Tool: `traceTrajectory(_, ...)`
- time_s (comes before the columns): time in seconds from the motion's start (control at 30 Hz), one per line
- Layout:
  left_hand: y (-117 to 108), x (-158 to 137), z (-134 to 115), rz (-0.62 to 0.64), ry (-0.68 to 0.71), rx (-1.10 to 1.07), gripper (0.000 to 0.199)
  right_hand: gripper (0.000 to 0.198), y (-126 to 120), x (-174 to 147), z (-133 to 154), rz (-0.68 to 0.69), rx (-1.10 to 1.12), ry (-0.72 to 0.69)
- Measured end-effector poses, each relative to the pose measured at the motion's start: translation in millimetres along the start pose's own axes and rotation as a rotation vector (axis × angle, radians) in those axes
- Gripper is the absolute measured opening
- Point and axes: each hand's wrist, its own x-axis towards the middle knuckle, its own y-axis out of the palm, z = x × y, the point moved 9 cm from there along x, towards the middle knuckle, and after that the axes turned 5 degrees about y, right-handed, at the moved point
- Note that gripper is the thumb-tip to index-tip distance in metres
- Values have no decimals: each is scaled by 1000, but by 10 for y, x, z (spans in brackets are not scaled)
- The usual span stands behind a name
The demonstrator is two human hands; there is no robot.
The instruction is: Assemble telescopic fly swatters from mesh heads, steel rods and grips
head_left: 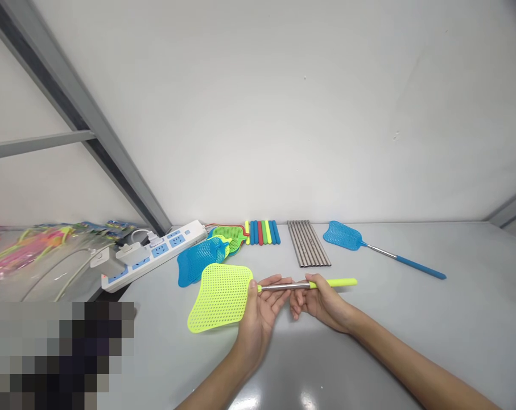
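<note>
At the left, nearer the person than the loose blue heads (200, 260), the mesh head (219, 296) of the yellow-green swatter (285, 286) juts out over the bench (475, 319). Next comes the left hand (260, 310), thumb clamped at the neck, fingers behind the metal rod. The swatter's long axis runs left to right, crosswise before the person, into the right hand (320, 299), pinching where rod meets handle (343, 282). Whether the fingertips touch, I cannot tell. Farther right, nearer the right hand, lies a blue swatter (379, 250).
</note>
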Motion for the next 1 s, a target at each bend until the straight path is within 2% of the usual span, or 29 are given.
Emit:
traceTrajectory(0.73, 11, -46, -15, -56, 29, 53, 35, 53, 87, 11, -48, -5, -36, 6)
traceTrajectory(1.0, 121, -77, -19, 9, 43, 74, 38, 57, 133, 4, -95, -20, -40, 32)
